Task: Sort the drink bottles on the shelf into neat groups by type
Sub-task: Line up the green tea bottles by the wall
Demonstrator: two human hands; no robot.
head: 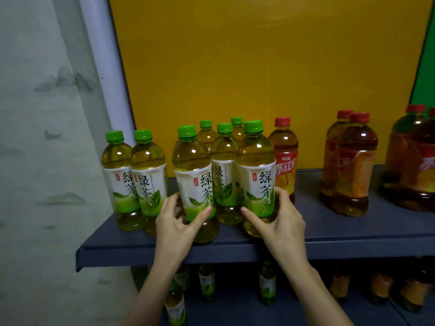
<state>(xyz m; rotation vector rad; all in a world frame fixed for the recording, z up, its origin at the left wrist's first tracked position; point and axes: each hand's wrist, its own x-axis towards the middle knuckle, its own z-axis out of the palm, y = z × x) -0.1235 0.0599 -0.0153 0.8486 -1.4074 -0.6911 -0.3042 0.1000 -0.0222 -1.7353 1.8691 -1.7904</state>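
Several green-capped green tea bottles stand on the dark blue shelf (146, 245). My left hand (174, 222) grips the lower part of one front green tea bottle (191, 168). My right hand (280, 222) grips another green tea bottle (255, 168) just to its right. Two more green tea bottles (134, 170) stand at the shelf's left end, apart from this group. A red-capped iced red tea bottle (284, 151) stands right behind my right hand. More red tea bottles (350, 165) stand further right.
A yellow panel (259, 67) backs the shelf, with a white post (106, 67) at its left. Large red tea bottles (414, 161) crowd the right edge. A lower shelf holds more green tea bottles (207, 282) and red tea bottles (381, 288).
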